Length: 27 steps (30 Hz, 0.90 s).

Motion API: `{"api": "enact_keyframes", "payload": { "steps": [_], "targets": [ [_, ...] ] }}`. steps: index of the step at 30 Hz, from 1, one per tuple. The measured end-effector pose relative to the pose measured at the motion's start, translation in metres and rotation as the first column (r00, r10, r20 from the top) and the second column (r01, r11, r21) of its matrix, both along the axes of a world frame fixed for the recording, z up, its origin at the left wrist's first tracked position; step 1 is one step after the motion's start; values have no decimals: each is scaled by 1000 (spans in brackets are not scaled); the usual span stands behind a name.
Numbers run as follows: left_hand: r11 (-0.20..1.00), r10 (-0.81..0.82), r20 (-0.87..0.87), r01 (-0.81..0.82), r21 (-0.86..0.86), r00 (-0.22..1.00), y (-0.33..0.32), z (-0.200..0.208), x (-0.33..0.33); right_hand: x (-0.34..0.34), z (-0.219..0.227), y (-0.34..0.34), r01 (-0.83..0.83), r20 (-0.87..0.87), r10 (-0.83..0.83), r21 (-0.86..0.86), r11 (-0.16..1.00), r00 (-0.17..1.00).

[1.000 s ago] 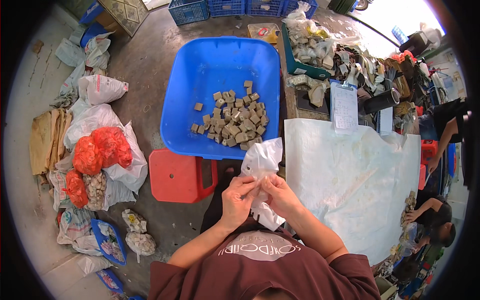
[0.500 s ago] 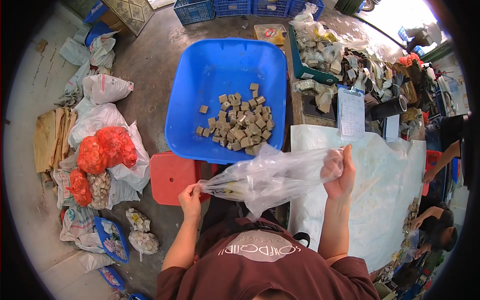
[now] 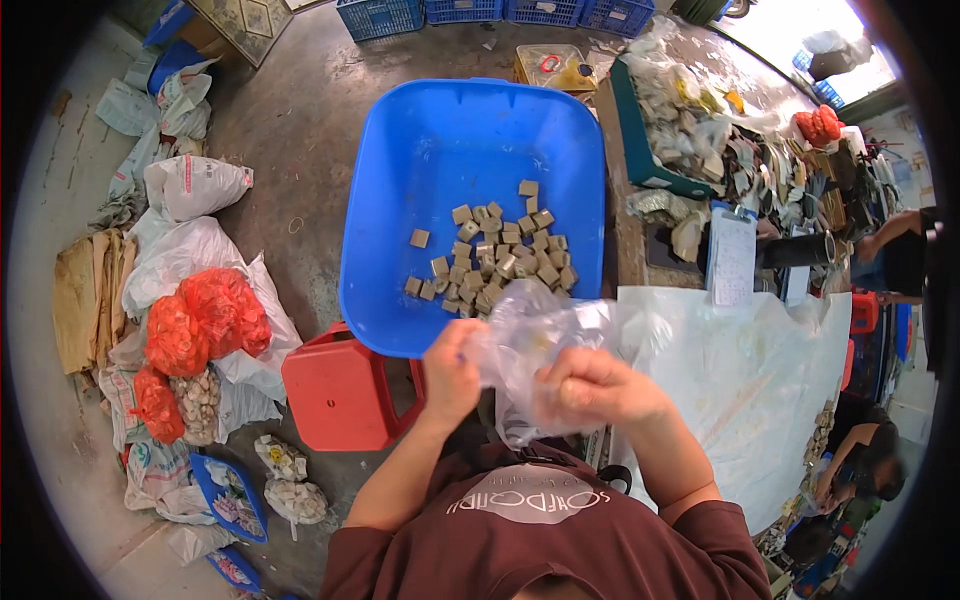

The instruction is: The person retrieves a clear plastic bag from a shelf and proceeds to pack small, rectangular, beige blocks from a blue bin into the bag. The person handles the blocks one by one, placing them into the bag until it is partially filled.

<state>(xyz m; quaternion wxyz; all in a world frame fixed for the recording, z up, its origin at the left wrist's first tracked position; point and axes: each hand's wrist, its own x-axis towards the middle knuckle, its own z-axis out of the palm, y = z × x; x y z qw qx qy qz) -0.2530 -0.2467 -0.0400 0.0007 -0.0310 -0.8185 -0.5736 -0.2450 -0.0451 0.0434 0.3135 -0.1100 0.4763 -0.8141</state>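
A crumpled clear plastic bag is bunched in front of my chest, just over the near rim of a blue tub. My left hand pinches its left side. On the other side my right hand is closed on the bag, fingers curled in and slightly blurred. Inside the tub lies a loose pile of small grey-brown cubes, partly covered by the bag at its near edge. I cannot make out whether the bag contains anything.
A red stool stands left of the tub. Red and white bags line the left wall. On the right are a pale sheet-covered table, a clipboard and a green box of scraps. Other people work at the far right.
My hands have come together from a wide stretch, so the bag is now gathered up between them. My right hand moved left and down. The view has shifted slightly.
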Motion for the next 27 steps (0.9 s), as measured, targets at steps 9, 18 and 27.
{"api": "enact_keyframes", "payload": {
  "steps": [9, 18, 27],
  "targets": [
    [905, -425, 475, 377, 199, 771, -134, -22, -108, -205, -82, -38, 304, -94, -318, 627, 717, 943],
    [444, -204, 757, -630, 637, 621, -148, -77, -215, -281, -214, -27, 376, -148, -484, 827, 418, 862],
    [378, -195, 703, -609, 697, 684, -118, -109, -288, -291, -318, 0, 19, -46, -118, 975, -222, 992]
  ]
}}
